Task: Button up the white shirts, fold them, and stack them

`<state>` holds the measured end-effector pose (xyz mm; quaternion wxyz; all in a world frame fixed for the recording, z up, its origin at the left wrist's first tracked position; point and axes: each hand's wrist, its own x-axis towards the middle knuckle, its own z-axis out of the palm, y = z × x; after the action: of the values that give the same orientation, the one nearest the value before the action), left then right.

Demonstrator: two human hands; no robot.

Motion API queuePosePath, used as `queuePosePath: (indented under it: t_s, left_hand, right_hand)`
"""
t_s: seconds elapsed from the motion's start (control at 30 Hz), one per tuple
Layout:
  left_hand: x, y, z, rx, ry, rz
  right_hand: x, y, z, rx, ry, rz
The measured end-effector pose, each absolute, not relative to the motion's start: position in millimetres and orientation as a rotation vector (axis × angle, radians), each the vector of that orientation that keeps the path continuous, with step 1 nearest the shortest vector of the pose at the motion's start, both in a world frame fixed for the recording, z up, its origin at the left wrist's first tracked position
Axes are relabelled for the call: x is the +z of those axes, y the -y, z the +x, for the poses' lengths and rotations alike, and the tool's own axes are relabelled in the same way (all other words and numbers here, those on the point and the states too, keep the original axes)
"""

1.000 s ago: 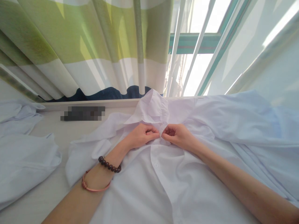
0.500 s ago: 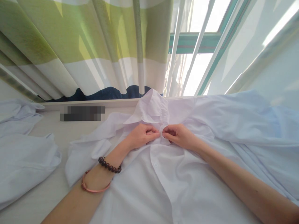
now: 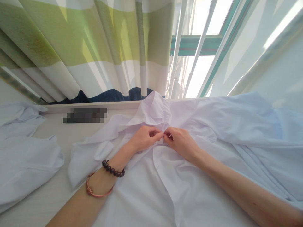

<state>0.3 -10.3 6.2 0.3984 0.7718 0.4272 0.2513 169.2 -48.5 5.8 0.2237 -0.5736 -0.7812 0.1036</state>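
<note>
A white button-up shirt [image 3: 165, 189] lies spread on the table, its collar [image 3: 153, 110] towards the window. My left hand [image 3: 144, 138] and my right hand [image 3: 180, 142] meet just below the collar. Both are closed in a pinch on the shirt's front edges, fingertips touching each other. A dark bead bracelet [image 3: 113, 168] and a copper bangle [image 3: 97, 190] sit on my left wrist. The button under my fingers is hidden.
More white garments [image 3: 26, 157] are piled at the left on the pale table [image 3: 47, 201]. A dark blurred object [image 3: 85, 115] lies by the far edge. Behind hang a green-and-white striped curtain [image 3: 94, 47] and a window frame [image 3: 196, 44].
My hands have closed the small gap between them and now touch at the fingertips. The view has shifted slightly.
</note>
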Motion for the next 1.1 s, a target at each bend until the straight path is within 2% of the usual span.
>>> queuePosePath:
  t_s: [0.2, 0.57, 0.9, 1.0, 1.1]
  left_hand:
    - [9.4, 10.7, -1.3, 0.609, -1.116, 1.847]
    - [4.4, 9.8, 0.4, 0.667, -1.146, 1.879]
    - [-2.1, 13.2, 6.7, 0.735, -1.23, 1.841]
    - [-1.8, 10.6, 3.9, 0.725, -1.163, 1.714]
    - [-0.5, 7.0, -1.8, 0.67, -1.094, 1.623]
  right_hand:
    - [-2.1, 49.4, 168.6, 0.187, 2.184, -1.537]
    - [-2.5, 48.1, 170.1, 0.294, 2.148, -1.517]
    - [-9.0, 49.6, 167.9, 0.174, 2.16, -1.45]
    - [-7.4, 48.5, 170.5, 0.327, 2.072, -1.345]
    - [-6.4, 42.6, 176.1, 0.725, 1.894, -1.22]
